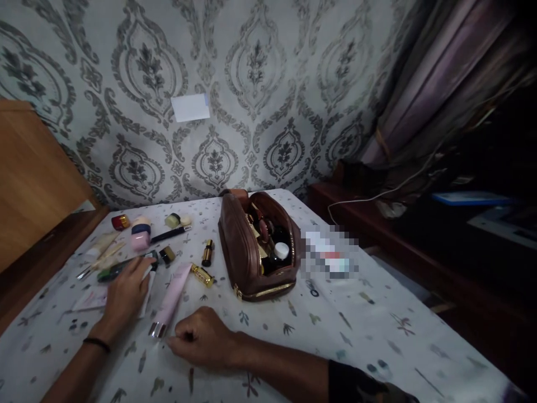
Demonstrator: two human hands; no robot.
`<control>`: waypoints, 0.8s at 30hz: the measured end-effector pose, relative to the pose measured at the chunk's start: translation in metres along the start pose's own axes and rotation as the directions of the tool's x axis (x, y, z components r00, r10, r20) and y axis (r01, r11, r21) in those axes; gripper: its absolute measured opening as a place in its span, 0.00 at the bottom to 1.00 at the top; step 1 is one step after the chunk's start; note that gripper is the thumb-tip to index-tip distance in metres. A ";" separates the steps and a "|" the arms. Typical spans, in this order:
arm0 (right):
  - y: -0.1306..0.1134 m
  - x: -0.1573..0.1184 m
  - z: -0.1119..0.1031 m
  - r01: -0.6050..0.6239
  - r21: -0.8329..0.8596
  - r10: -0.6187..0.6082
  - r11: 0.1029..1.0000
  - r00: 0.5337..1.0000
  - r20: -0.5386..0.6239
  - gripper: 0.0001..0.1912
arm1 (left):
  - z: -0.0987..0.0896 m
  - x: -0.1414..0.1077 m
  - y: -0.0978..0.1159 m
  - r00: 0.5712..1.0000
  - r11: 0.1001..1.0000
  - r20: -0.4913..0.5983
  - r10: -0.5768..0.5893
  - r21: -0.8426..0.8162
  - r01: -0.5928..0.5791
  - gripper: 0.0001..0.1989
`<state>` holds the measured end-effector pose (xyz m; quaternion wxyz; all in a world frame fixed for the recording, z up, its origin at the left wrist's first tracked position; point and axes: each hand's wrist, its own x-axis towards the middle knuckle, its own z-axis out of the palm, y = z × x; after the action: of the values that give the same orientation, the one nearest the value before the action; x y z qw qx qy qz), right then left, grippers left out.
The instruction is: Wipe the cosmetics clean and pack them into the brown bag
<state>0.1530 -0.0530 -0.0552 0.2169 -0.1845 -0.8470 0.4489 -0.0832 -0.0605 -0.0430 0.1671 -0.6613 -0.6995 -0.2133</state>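
My left hand [128, 288], with a black band at its wrist, has its fingers over a dark green bottle [109, 272] at the left of the table. A pale packet [90, 299] lies partly beneath that hand. Curled into a fist, my right hand [203, 338] rests on the cloth beside the silver cap of a pink tube [172, 296]; nothing shows in it. Right of centre stands an open brown bag [241, 246], holding a white-capped jar [281, 250] and other small items. A gold bottle [203, 275] and a black-and-gold one [207, 253] lie left of the bag.
Behind the left hand are a pink-and-blue container [140, 234], a red-and-gold jar [121, 223], a black pen-like stick [170, 234] and several brushes [100, 260]. A blurred-out item [329, 253] lies right of the bag. A patterned wall [251, 112] borders the table's back.
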 end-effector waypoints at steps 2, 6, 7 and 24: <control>0.002 0.000 0.002 0.016 -0.035 -0.016 0.999 1.000 0.010 0.24 | 0.006 -0.004 0.003 0.999 0.999 0.014 0.046 -0.008 -0.046 0.17; 0.002 0.000 0.003 0.035 -0.070 -0.033 0.997 0.999 0.025 0.23 | 0.012 -0.008 0.000 0.996 0.996 0.014 0.091 0.011 -0.091 0.17; -0.001 -0.001 0.002 0.046 -0.071 -0.044 0.996 0.999 0.024 0.23 | 0.012 -0.008 -0.001 0.995 0.995 0.013 0.099 0.019 -0.099 0.17; -0.039 0.020 -0.263 -0.177 -0.938 0.130 0.299 0.981 -0.143 0.11 | 0.015 -0.008 0.000 0.993 0.996 0.079 0.085 0.027 -0.087 0.18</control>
<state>0.2720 0.1158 0.1141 0.0412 -0.3649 -0.9228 -0.1162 -0.0816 -0.0599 -0.0601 0.1589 -0.6960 -0.6795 -0.1693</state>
